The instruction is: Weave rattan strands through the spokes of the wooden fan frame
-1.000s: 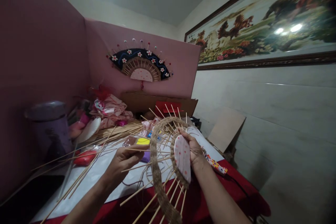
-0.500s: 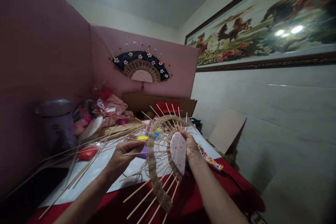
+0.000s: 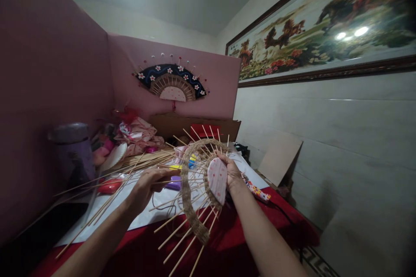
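A fan frame of thin wooden sticks, woven with a brown cord band [image 3: 186, 192], is tilted in front of me. At its hub sits a half-round pad [image 3: 217, 181] in pale cloth with red dots. My right hand [image 3: 232, 174] grips this pad from its right side, fingers behind and thumb near the top edge. On the left, my left hand [image 3: 155, 181] is closed with its fingertips at the outer edge of the band, about one of the sticks. The exact pinch is partly hidden. The sticks fan out past the band on the left, top and bottom.
A bundle of loose sticks [image 3: 146, 159] lies behind my left hand. Around it are a red packet [image 3: 110, 185], a purple packet [image 3: 173, 182] and a purple tumbler [image 3: 72, 156]. A finished dark flowered fan [image 3: 169, 70] hangs on the pink board. A multicoloured strip [image 3: 258, 191] lies at right.
The whole view has shifted slightly. Both hands and the fan frame sit a little further left and higher in view, and the grip of my right hand is the same.
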A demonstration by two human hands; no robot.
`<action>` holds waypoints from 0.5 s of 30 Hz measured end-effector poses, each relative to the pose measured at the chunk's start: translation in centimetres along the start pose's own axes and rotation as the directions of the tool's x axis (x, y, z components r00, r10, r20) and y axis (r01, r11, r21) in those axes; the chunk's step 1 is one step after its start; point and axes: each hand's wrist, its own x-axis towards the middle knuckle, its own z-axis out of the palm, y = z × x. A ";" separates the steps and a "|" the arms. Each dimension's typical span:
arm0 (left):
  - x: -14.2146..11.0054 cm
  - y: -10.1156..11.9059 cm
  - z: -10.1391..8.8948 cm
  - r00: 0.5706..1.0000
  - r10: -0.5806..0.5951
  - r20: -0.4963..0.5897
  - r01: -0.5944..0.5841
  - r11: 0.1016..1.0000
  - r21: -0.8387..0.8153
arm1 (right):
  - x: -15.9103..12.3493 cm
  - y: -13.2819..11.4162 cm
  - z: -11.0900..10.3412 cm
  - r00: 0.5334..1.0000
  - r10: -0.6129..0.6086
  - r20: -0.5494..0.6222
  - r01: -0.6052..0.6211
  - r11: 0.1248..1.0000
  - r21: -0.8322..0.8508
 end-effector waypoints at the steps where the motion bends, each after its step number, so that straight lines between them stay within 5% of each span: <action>1: 0.0 0.1 0.1 1.000 -0.012 -0.006 0.012 1.000 0.020 | 0.0 0.0 0.0 1.000 0.005 0.000 -0.005 1.000 -0.004; 15: 0.0 0.5 -0.5 0.997 -0.067 -0.038 0.075 0.948 0.309 | 0.8 -0.2 -0.2 0.991 -0.112 -0.070 0.113 0.994 0.012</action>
